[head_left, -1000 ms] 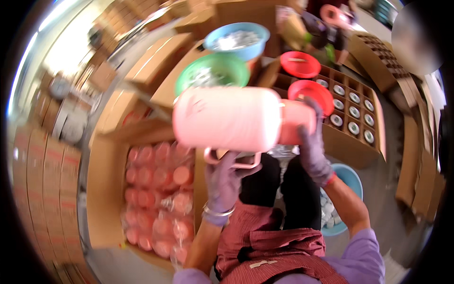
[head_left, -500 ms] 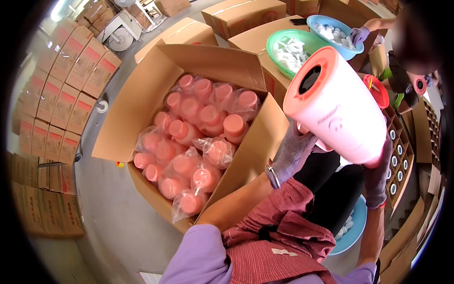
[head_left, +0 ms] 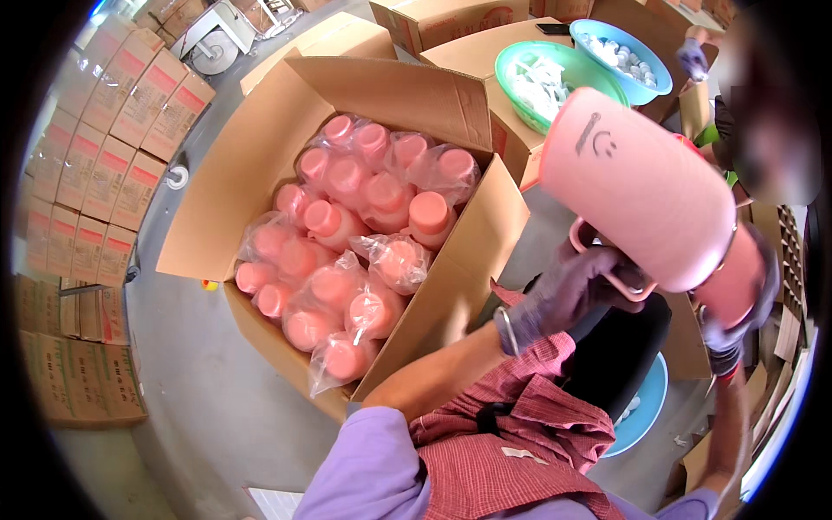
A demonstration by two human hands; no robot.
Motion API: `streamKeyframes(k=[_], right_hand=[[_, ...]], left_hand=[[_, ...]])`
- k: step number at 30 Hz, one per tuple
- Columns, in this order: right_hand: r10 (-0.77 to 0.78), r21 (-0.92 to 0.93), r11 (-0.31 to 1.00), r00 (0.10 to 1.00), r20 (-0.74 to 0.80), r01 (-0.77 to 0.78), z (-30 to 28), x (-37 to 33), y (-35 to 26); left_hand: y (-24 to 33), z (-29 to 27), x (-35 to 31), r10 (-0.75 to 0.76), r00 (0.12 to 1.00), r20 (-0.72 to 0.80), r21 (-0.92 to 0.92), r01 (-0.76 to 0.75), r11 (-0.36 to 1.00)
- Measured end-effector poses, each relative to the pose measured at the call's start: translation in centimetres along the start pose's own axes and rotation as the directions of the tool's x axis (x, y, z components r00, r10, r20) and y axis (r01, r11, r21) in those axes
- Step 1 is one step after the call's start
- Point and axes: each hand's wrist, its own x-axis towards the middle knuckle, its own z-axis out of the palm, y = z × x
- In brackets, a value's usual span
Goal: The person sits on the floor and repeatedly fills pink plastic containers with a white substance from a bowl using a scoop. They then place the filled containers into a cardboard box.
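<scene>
In front of me is a large pink bottle (head_left: 641, 186) with a side handle, tilted, with a smiling face printed on it. My gloved left hand (head_left: 568, 290) has its fingers wrapped round the handle. At the bottle's lower right end is a round pink piece like a lid (head_left: 735, 276), gripped by my gloved right hand (head_left: 752, 299). It meets the bottle at an angle; whether the two are joined I cannot tell. To the left, an open cardboard box (head_left: 227, 165) holds several bottles (head_left: 431, 217) with pink tops, many in clear plastic bags.
Beyond the bottle stand a green bowl (head_left: 511, 108) and a blue bowl (head_left: 663, 82) with small white parts. Another blue basin (head_left: 652, 407) sits below my right arm. Stacked cartons (head_left: 130, 113) line the left. A co-worker's gloved hand (head_left: 693, 61) is at the far right.
The bottle has swung, so its dark open end no longer faces me. My right hand has moved outward, and the pink lid-like piece now shows in it. The co-worker's hand has left the blue bowl.
</scene>
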Motion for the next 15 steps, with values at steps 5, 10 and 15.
streamKeyframes(k=[5,10,15], right_hand=[[0.682,0.54,0.491,0.687,0.251,-0.684,2.6,0.3,-2.2],[0.391,0.65,-0.107,0.569,0.723,-0.753,5.5,1.3,-3.0],[0.258,0.518,0.196,0.553,0.792,-0.833,4.2,1.2,-5.8]], left_hand=[[-2.4,-5.4,1.7,0.232,0.846,0.479,0.587,-0.506,0.632],[2.7,-9.1,-3.1,-0.145,0.641,0.754,0.479,-0.687,-0.545],[23.6,-27.0,-4.8,0.637,0.77,-0.022,0.598,0.521,-0.609]])
